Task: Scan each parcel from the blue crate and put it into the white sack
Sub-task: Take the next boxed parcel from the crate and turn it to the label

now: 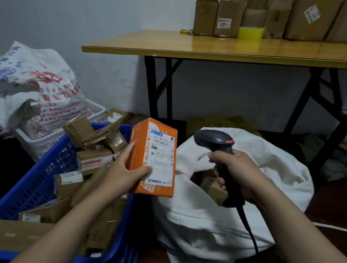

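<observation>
An orange labelled parcel (153, 157) is upright between the box-filled blue crate (50, 166) and the white sack (211, 223).

white sack (212, 219) mouth open | blue crate (37, 180) heaped full | table (222, 50) behind, above

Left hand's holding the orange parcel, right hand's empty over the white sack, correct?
Not quite. The right hand is not empty: it grips the black scanner over the white sack. The left hand does hold the orange parcel. The head view shows it.
</observation>
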